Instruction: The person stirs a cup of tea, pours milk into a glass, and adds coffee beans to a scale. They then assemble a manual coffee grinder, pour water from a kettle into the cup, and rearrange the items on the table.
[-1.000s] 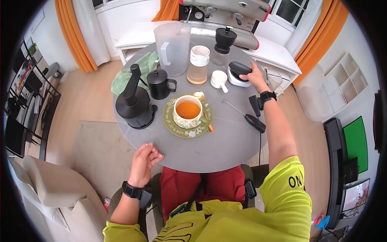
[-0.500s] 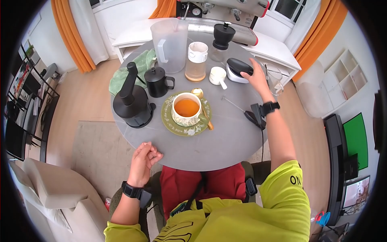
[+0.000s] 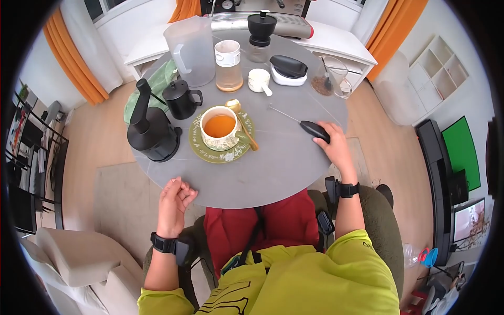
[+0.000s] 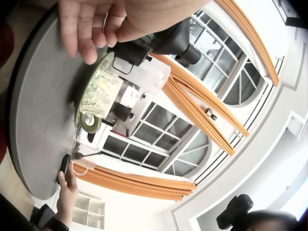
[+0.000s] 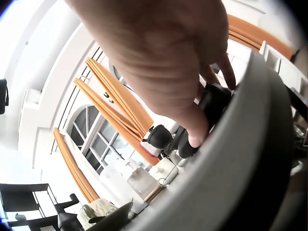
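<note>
At the table's right edge my right hand (image 3: 336, 146) holds the black handle of a handheld milk frother (image 3: 314, 131), thumb on one side and fingers on the other. Its thin metal wand lies toward the cups. The right wrist view shows the thumb and fingertips about the black handle (image 5: 211, 107). My left hand (image 3: 175, 202) rests at the front left edge with its fingers loosely curled and nothing in them. Between the hands, a patterned cup (image 3: 209, 139) of amber liquid sits on a green saucer (image 3: 198, 152) with a gold spoon (image 3: 249, 134).
Left on the grey table (image 3: 252, 184) stand a black hand-crank grinder (image 3: 152, 134), a black pitcher (image 3: 181, 100) and a green cloth (image 3: 137, 105). Behind are a plastic jug (image 3: 191, 58), a bottle (image 3: 228, 65), a white handled cup (image 3: 259, 80), a black-topped white device (image 3: 288, 72) and a glass (image 3: 321, 84).
My right hand has left the black-topped white device, come back toward the table's near right edge and taken hold of the frother. The left hand keeps its pose; the head view has shifted.
</note>
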`<state>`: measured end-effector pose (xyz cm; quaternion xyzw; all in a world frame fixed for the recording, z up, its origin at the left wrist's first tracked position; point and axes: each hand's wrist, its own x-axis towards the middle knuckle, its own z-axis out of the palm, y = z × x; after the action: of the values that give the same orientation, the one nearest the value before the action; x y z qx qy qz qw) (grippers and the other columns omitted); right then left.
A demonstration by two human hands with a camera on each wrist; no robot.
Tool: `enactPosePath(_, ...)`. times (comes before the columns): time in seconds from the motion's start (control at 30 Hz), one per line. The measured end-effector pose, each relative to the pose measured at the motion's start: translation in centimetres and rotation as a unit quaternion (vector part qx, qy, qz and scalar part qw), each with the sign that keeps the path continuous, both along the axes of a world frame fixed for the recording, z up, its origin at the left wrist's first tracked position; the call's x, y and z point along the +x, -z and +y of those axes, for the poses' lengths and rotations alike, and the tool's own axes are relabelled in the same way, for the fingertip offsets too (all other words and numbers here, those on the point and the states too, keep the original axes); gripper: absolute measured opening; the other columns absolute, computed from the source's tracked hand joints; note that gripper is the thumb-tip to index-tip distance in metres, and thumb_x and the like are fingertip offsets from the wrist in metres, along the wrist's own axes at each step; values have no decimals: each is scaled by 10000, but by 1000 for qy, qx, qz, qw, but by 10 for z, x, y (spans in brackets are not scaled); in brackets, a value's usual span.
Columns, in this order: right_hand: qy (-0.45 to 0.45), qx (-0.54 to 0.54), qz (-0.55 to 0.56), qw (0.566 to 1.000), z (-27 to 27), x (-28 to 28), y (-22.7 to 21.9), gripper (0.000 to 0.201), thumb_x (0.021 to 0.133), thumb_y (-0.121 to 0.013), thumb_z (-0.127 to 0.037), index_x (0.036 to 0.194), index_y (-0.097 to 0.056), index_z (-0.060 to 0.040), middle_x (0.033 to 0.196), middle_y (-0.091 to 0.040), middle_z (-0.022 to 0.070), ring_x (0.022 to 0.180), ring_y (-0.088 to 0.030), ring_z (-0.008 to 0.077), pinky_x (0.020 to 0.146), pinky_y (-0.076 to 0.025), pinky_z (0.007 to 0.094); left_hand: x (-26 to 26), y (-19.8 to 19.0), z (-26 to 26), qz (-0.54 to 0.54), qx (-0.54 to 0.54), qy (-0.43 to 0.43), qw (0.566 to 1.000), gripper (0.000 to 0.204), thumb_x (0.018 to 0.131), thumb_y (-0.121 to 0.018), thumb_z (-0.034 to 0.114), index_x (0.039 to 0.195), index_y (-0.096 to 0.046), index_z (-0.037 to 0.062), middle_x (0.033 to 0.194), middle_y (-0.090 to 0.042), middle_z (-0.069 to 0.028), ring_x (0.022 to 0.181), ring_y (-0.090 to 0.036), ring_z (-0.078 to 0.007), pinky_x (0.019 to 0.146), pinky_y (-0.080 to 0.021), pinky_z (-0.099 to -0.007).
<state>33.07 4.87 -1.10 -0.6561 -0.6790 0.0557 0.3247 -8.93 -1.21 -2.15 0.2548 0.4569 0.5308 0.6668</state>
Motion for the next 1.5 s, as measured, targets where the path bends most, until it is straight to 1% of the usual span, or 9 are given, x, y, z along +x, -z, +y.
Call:
enactPosePath(0.43,32,47,-109,992,2,-13,7,343,783,-708,-146,1084,-606,-17,1032,-609,146,974,-552,347,849,-453,416,0,2,0,16,16,7,1000,178,969,-510,207,828,-488,100,783,-542,-7,746,-594,-131,808,-511,-315)
enactPosePath(0.6,7,81,-3,997,-2,-8,6,374,839,-666,-176,1156,-540,-21,1075,-590,163,989,-557,375,838,-452,442,1,2,0,21,16,11,1000,183,967,-515,213,824,-504,100,785,-550,-3,744,-597,-125,788,-515,-299)
enactPosePath(0.67,-19,101,30,994,4,-12,-8,383,856,-653,-194,1174,-521,-26,1092,-583,166,994,-557,381,835,-452,450,1,1,-1,23,15,9,1000,184,972,-501,219,833,-501,99,789,-546,-3,754,-588,-119,802,-512,-296)
enactPosePath(0.8,-62,138,-103,983,13,-22,-81,388,861,-650,-256,1177,-528,-69,1035,-567,150,951,-565,357,803,-463,436,2,3,-2,12,17,6,1000,179,970,-508,208,832,-526,94,787,-560,3,753,-600,-120,777,-515,-285)
enactPosePath(1.07,-136,292,-460,827,122,-63,-228,326,799,-686,-224,1081,-554,-130,923,-544,71,889,-559,261,697,-457,393,1,2,0,20,11,6,1000,173,974,-483,208,861,-507,79,800,-543,-10,748,-598,-126,781,-530,-290)
enactPosePath(1.13,-152,336,-610,702,146,-80,-249,244,813,-663,-215,1037,-587,-158,944,-562,7,958,-554,202,701,-461,354,-1,3,0,16,7,4,1000,171,975,-483,205,865,-509,77,800,-542,-11,740,-600,-127,772,-535,-293)
enactPosePath(1.23,-160,361,-676,622,162,-118,-259,272,829,-650,-196,1070,-538,-138,984,-521,11,985,-522,170,764,-434,317,-2,5,1,4,6,3,1000,171,978,-483,206,871,-510,75,799,-540,-13,733,-602,-128,771,-540,-301)
enactPosePath(1.4,-106,335,-763,542,195,-156,-248,212,782,-655,-144,965,-551,-162,941,-511,-50,963,-516,130,689,-435,285,-3,2,1,-13,-11,5,1000,162,984,-479,201,881,-497,77,803,-539,-14,718,-599,-126,768,-547,-311)
enactPosePath(1.5,-127,318,-759,553,209,-161,-245,203,780,-659,-155,959,-564,-157,923,-513,-62,958,-518,126,677,-438,284,-5,4,2,-25,-9,8,1000,164,987,-473,197,875,-489,78,802,-539,-15,714,-599,-126,770,-549,-316)
